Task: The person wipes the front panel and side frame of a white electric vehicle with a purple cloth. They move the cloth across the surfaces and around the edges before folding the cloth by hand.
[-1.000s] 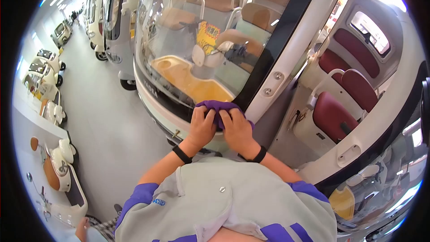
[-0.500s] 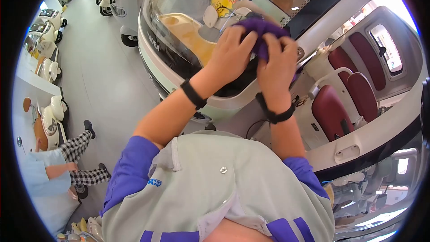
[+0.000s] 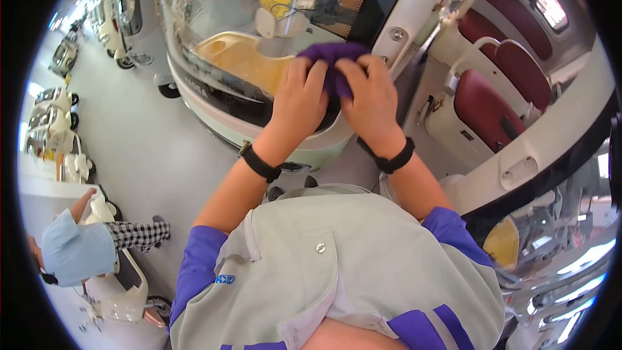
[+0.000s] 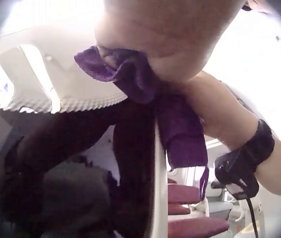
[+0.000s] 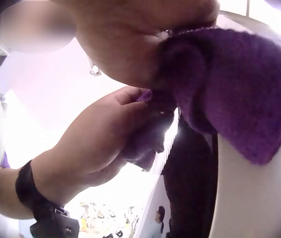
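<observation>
Both hands hold a bunched purple cloth [image 3: 334, 58] over the lower right corner of a small vehicle's curved windshield [image 3: 236, 45], by its black border. The left hand [image 3: 299, 100] has its fingers curled into the cloth's left side. Close beside it, the right hand [image 3: 372, 100] grips the right side. Loose folds of the cloth [image 4: 182, 134] hang over the dark border and pale body edge in the left wrist view. In the right wrist view a broad flap of cloth [image 5: 252, 96] spreads over the white panel [image 5: 254, 193]. The fingertips are partly hidden in the fabric.
Right of the hands, a white pillar [image 3: 392, 39] borders an open cabin with dark red seats [image 3: 486, 110]. Another vehicle's windshield [image 3: 544, 233] curves close at the lower right. A person in light blue [image 3: 81, 253] is beside a scooter [image 3: 126, 304] at left. Grey floor [image 3: 123, 149] runs along parked vehicles.
From the windshield's lower edge, both hands swept the cloth up and right toward the pillar, then back down and left. The camera view shifted; the person at left came into fuller view.
</observation>
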The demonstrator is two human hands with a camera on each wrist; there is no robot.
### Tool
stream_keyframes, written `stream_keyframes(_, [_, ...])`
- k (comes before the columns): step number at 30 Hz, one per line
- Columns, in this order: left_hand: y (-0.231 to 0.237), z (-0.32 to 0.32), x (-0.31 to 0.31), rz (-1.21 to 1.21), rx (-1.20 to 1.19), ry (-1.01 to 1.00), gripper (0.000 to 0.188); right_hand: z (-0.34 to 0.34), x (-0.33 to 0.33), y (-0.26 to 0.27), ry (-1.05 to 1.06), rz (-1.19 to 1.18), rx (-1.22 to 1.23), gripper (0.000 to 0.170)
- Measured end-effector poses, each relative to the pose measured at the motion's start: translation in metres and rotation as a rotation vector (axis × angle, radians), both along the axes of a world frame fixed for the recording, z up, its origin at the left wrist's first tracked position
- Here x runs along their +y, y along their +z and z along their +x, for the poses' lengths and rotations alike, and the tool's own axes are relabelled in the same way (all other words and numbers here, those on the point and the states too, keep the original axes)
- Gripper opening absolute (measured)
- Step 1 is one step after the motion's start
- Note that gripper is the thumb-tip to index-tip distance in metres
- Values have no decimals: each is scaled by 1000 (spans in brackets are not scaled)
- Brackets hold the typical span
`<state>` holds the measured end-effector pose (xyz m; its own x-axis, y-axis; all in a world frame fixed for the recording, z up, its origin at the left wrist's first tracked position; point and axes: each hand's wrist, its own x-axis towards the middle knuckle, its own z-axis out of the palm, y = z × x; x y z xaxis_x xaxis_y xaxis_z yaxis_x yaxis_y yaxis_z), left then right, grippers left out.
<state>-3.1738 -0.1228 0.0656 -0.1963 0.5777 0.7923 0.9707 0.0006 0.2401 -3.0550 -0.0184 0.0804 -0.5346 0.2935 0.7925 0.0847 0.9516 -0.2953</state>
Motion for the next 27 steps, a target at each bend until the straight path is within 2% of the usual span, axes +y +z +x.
stream_keyframes(2, [19, 0, 15, 6, -28, -41, 49, -1, 7, 17, -78, -8, 62, 43])
stream_keyframes(5, [7, -4, 21, 86, 116, -34, 41, 4, 4, 6, -119, -63, 43, 42])
stream_keyframes(12, [-101, -15, -46, -112, 154, -199, 34, 16, -58, -103, -125, -277, -133, 40])
stream_keyframes(13, [-102, -20, -52, -149, 150, -237, 34, 16, -70, -108, -136, -324, -164, 39])
stream_keyframes(17, [-68, -40, -52, -250, 200, -347, 30, 6, -72, -84, -217, -321, -267, 35])
stream_keyframes(20, [-10, -48, -22, -108, 169, -341, 37, -8, -50, -29, -326, -170, -148, 32])
stream_keyframes(23, [27, -52, 6, 9, 93, -368, 42, -25, -35, 15, -392, -137, 35, 30])
stream_keyframes(25, [30, -53, 9, 45, 86, -379, 43, -33, -33, 21, -412, -170, 120, 30])
stream_keyframes(27, [14, -53, -1, 42, 118, -373, 44, -34, -44, -1, -462, -203, 102, 31])
